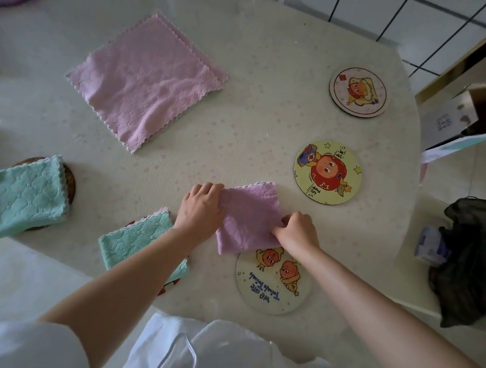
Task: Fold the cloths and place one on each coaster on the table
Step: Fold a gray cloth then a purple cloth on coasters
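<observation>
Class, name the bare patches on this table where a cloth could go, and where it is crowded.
Bare: the table between the unfolded pink cloths and the yellow coaster. Crowded: the near edge, where left hand and right hand grip the folded pink cloth.

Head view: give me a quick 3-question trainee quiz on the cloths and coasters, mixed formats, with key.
1. True or false: the yellow coaster already has a cloth on it.
2. Multiple choice: what colour is the folded cloth that the left hand and right hand grip? A teal, B pink, C white.
3. Fill in: a corner of that cloth overlaps the near coaster, printed "we ____".

Key: 1 false; 2 B; 3 are.
</observation>
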A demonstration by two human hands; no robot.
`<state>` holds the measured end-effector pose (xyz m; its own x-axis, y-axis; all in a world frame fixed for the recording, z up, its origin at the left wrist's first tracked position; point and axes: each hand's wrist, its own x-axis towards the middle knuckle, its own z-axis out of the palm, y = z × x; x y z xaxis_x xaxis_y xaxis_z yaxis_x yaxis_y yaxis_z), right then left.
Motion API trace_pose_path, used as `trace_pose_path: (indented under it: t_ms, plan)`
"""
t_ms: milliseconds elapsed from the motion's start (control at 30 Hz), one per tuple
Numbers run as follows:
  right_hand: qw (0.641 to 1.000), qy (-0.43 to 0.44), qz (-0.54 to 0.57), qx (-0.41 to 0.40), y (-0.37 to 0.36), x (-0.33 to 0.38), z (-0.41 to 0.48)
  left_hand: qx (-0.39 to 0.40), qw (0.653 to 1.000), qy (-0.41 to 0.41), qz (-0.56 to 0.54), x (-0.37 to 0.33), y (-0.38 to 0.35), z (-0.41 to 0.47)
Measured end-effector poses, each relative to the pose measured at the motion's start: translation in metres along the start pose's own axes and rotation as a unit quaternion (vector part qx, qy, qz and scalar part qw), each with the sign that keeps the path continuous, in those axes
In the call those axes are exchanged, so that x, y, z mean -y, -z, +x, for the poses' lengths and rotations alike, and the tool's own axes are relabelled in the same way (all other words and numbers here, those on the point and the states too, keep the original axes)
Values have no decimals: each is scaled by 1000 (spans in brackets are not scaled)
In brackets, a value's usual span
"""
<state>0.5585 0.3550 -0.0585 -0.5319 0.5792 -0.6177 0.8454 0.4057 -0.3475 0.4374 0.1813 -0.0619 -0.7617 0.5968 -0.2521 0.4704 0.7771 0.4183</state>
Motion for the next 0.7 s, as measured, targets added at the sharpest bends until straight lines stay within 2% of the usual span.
trace_pose_path:
  t_ms: [200, 400, 467, 633, 700]
  plan:
    - [998, -19, -56, 23, -2, 4, 7, 35, 984, 137, -105, -8, 10, 16]
    - [998, 44, 36, 35, 14, 5, -9, 64, 946, 205, -242, -11, 24, 15]
    - [995, 60, 75, 22, 20, 0, -15, 62, 923, 223, -308, -9, 26, 11]
    - [979, 56, 192, 37, 34, -23, -32, 100, 823, 245, -502, -26, 34, -12]
    - [967, 42, 249, 37, 38, -37, -39, 118, 804, 236, -533, -34, 33, -24]
